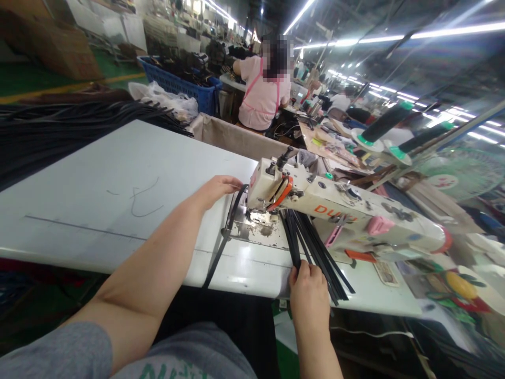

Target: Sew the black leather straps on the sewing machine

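Your left hand (216,192) reaches, fingers together, to a narrow, flat black strip (218,257) beside the white metal sewing machine (305,193); pinching cannot be confirmed. Your right hand (310,289) pinches a loose bundle of flat black strips (291,239), fanned ahead and rightward. Step appears to be strip-handling; the next move calls for separating strips cleanly.

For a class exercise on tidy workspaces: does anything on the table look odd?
Yes: scribbles mark the table left of the sewing machine, like stray writing; the metal plate beneath the machine looks patchily worn.
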`<state>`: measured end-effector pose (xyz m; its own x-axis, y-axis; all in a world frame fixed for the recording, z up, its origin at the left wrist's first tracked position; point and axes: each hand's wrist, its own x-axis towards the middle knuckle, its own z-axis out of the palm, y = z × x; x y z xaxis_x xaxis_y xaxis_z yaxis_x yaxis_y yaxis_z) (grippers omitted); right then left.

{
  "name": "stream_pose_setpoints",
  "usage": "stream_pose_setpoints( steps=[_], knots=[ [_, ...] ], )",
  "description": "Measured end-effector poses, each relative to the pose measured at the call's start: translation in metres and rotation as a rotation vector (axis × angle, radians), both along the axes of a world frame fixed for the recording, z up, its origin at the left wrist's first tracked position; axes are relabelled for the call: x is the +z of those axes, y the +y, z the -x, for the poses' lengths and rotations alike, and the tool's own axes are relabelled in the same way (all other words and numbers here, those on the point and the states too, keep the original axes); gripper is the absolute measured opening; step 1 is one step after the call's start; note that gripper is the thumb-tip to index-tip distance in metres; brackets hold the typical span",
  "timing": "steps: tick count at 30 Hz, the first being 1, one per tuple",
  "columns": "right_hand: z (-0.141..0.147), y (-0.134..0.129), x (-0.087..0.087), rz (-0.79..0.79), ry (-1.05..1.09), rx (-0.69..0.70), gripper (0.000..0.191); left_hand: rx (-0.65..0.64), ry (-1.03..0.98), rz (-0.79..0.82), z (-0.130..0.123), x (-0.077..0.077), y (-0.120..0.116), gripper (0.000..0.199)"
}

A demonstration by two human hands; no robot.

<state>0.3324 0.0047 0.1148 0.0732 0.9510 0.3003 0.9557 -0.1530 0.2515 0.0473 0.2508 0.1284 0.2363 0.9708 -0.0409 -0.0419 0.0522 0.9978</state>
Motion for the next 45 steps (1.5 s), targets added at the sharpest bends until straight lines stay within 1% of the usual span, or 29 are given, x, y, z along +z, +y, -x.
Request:
stream_pose_setpoints(
  steps=[2,5,10,14,18,20,23,25,27,30,32,37,41,45],
  knots=[
    [0.002,0.002,0.002,0.024,-0.018,0.007,0.019,0.007,0.047,0.014,-0.002,-0.002,0.000,0.026],
    [0.005,0.003,0.005,0.033,-0.037,0.016,0.020,0.057,0.126,-0.003,-0.008,-0.004,-0.001,0.023],
    [0.007,0.005,0.006,0.038,-0.044,0.001,0.023,0.067,0.155,-0.021,-0.014,-0.007,-0.001,0.023],
    [0.007,0.013,0.009,0.050,-0.021,-0.059,0.026,0.075,0.131,-0.029,-0.014,-0.012,0.001,0.023],
    [0.003,0.023,0.017,0.053,0.022,-0.147,0.028,0.108,0.139,-0.016,-0.013,-0.015,0.001,0.023],
    [-0.003,0.026,0.021,0.030,0.046,-0.214,0.036,0.132,0.157,-0.016,-0.013,-0.013,0.000,0.023],
    [-0.017,0.029,0.025,0.016,0.081,-0.323,0.064,0.172,0.191,-0.020,-0.013,-0.010,0.000,0.024],
    [-0.026,0.030,0.025,0.047,0.101,-0.349,0.070,0.186,0.207,-0.017,-0.013,-0.009,0.001,0.024],
    [-0.031,0.032,0.025,0.084,0.106,-0.326,0.062,0.188,0.214,-0.015,-0.013,-0.010,0.002,0.024],
    [-0.030,0.036,0.023,0.110,0.092,-0.258,0.039,0.195,0.228,-0.026,-0.012,-0.010,0.001,0.023],
    [-0.027,0.039,0.022,0.107,0.086,-0.229,0.030,0.201,0.237,-0.042,-0.011,-0.011,-0.001,0.023],
    [-0.033,0.049,0.020,0.121,0.132,-0.228,0.032,0.209,0.296,-0.063,-0.012,-0.013,-0.003,0.020],
    [-0.041,0.055,0.018,0.150,0.208,-0.298,0.040,0.218,0.395,-0.097,-0.013,-0.015,-0.001,0.015],
    [-0.037,0.056,0.015,0.139,0.243,-0.342,0.043,0.191,0.430,-0.122,-0.013,-0.015,-0.001,0.016]
  ],
)
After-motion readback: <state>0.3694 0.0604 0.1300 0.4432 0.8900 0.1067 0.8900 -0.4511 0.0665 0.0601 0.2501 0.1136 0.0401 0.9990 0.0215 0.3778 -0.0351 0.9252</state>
